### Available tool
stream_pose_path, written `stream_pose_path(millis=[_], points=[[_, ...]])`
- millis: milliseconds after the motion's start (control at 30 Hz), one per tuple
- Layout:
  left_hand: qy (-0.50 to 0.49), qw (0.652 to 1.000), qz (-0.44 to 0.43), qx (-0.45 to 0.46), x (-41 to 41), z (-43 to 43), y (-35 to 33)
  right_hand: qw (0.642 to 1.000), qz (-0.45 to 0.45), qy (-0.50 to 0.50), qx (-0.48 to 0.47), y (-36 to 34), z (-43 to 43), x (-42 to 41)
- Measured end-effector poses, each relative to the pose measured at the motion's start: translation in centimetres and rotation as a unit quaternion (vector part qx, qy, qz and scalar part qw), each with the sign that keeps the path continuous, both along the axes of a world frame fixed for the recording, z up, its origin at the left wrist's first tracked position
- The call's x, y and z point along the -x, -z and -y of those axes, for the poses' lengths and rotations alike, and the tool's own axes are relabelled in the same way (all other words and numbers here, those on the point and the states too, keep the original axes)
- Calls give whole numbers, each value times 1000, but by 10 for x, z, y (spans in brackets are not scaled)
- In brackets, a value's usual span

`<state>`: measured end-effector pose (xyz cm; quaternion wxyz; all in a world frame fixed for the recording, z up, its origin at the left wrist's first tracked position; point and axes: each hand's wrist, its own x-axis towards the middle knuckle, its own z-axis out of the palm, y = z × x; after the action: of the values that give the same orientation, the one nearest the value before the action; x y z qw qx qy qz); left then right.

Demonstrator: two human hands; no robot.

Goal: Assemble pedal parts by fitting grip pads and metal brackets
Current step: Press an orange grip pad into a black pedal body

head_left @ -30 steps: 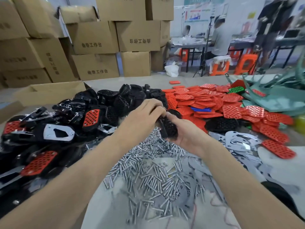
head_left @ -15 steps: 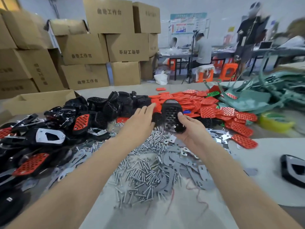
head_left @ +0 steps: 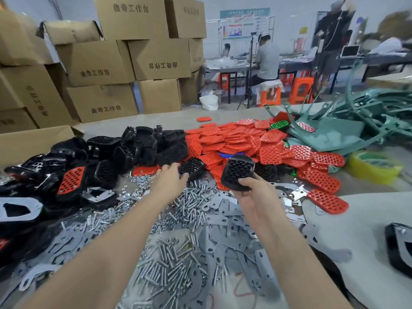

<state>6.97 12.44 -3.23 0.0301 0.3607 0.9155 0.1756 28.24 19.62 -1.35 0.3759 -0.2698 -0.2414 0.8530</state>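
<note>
Presently a black pedal body [head_left: 237,171] is gripped upright by the right hand [head_left: 252,197] above the middle of the table [head_left: 156,120], likely for pad fitting; the left hand [head_left: 170,181] is laid on a second black pedal [head_left: 191,166], but whether it is gripped cannot be told.

Far table strip [head_left: 156,120] bare behind piles. White mat [head_left: 356,224] at right mostly bare; lone black pedal [head_left: 399,248] at its right edge. Centre covered by bolts [head_left: 169,262] and metal brackets [head_left: 236,219]. Left blocked by black pedal bodies [head_left: 138,148], cardboard box [head_left: 33,141] behind. Orange grip pads [head_left: 234,139] ahead; green frames [head_left: 367,121], yellow tape roll [head_left: 374,167] far right.
</note>
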Motion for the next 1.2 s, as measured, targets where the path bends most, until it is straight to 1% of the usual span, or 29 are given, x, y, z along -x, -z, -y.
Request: stream_pose_path(millis=[100,200,267,367,400,500,567,667,733,833,967,1000,1033,1100,1200], points=[[2,999,17,45,9,-20,4,1000,-13,13,19,4,-3,3],[-3,999,22,32,14,-24,8,1000,-23,15,13,6,-2,2],[13,999,3,39,11,-19,8,1000,-20,21,10,9,0,3],[42,994,-65,79,2,-7,5,999,-11,41,15,11,5,14],[41,992,-75,92,0,-2,3,999,-10,46,15,11,8,19],[25,990,-56,128,0,12,-6,998,-15,65,12,14,15,33],[34,991,-67,113,2,17,-13,997,-15,73,15,17,15,39],[76,990,-104,57,1,8,-19,997,-31,67,32,22,8,41],[111,988,-99,42,-2,-13,-19,996,-57,59,41,26,3,39],[145,984,-88,51,-5,-52,-9,994,-92,42,36,30,0,36],[118,988,-32,94,0,-91,7,995,-89,29,23,35,-1,34],[112,988,-31,99,3,-95,9,996,-87,27,21,36,-1,34],[113,987,-47,101,5,-97,11,996,-88,26,19,37,-2,34],[129,978,-125,105,5,-95,14,995,-92,21,14,38,-3,34],[166,947,-252,112,1,-82,11,995,-95,17,9,36,-3,34]])
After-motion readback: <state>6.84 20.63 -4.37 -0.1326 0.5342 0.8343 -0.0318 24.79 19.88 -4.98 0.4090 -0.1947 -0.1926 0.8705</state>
